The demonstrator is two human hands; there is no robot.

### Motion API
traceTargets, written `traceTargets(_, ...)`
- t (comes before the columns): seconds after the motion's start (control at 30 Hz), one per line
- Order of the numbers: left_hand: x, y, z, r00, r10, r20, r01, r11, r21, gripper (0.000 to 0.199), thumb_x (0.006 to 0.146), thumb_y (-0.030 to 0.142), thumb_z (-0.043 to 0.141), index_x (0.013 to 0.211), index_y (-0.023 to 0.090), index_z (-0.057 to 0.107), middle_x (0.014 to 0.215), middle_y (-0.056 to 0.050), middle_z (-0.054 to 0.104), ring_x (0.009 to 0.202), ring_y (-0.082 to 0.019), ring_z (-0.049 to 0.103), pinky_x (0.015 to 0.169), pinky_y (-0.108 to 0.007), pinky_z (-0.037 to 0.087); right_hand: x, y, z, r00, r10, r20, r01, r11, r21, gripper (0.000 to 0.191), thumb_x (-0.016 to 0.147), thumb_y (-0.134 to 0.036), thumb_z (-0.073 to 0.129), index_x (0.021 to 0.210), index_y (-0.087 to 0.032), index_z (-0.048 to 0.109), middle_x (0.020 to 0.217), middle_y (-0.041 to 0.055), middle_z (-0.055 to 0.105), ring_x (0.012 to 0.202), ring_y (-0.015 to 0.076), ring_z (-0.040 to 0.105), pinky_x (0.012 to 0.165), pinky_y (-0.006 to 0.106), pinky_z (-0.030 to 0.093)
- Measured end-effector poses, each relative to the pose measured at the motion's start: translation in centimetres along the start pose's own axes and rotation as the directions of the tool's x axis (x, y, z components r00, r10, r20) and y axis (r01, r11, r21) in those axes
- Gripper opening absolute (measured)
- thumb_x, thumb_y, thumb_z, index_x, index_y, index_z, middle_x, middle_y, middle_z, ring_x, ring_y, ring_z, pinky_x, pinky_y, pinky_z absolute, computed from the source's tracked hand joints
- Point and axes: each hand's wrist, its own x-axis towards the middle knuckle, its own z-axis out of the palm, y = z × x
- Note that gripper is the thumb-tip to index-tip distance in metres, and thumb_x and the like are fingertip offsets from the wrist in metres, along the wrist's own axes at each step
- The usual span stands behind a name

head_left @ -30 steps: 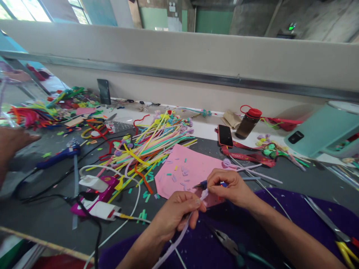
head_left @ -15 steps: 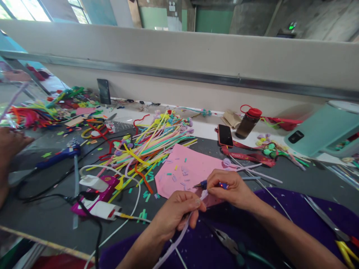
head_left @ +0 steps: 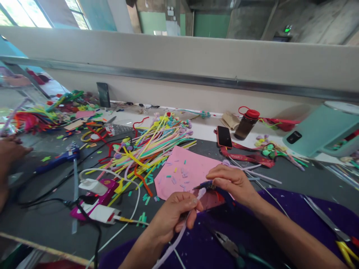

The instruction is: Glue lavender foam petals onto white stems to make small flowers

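My left hand (head_left: 179,209) pinches a pale lilac pipe cleaner (head_left: 175,243), whose curled, fuzzy end (head_left: 201,192) sticks up past the fingertips. Its long stem trails down toward the lower edge. My right hand (head_left: 235,183) hovers at a blue glue gun (head_left: 223,193), thumb and fingers apart over its body. Contact between them is hard to make out. The gun's dark nozzle points left, above a pink sheet (head_left: 182,160) scattered with small lilac and green cut pieces. Pliers (head_left: 228,243) with dark green handles lie below my hands on dark purple cloth (head_left: 204,239).
A heap of colourful pipe cleaners (head_left: 157,145) lies left of the pink sheet. Nearby are a magenta power strip (head_left: 105,194) with cables and another glue gun (head_left: 60,158). A phone (head_left: 224,137), bottle (head_left: 246,125) and scissors (head_left: 328,218) sit right. Another person's hand (head_left: 11,153) is far left.
My right hand has let go of the pipe cleaner's curled end and risen slightly, its fingers spreading over the glue gun. More of the gun's handle shows. My left hand keeps its pinch.
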Motion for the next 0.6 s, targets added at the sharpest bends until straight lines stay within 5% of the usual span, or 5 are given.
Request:
traceTargets(0.13, 0.0, -0.1, -0.4, 0.999, 0.009, 0.038, -0.006, 0.996, -0.088, 0.019, 0.073, 0.028, 0.056, 0.068, 0.011, 0.062, 0.034, 0.003, 0.050, 0.022, -0.001, 0.022, 0.027, -0.015, 0.007, 0.1, 0.2, 0.0, 0.996, 0.022, -0.083, -0.021, 1.000, 0.016, 0.018, 0.083, -0.026, 0.054, 0.094, -0.022, 0.067, 0.089, 0.0053, 0.063, 0.080, 0.0168, 0.057, 0.069, 0.029, 0.046)
traceTargets(0.6, 0.0, -0.7, -1.0, 0.995, 0.039, 0.093, -0.023, 0.985, -0.171, 0.019, 0.076, 0.026, 0.050, 0.067, 0.013, 0.060, 0.037, 0.001, 0.054, 0.023, -0.003, 0.027, 0.026, -0.015, 0.011, -0.1, 0.6, 1.2, 0.997, 0.076, -0.019, -0.075, 0.996, 0.047, 0.014, 0.081, -0.022, 0.056, 0.076, -0.016, 0.067, 0.068, 0.0017, 0.058, 0.062, 0.0116, 0.053, 0.059, 0.023, 0.041)
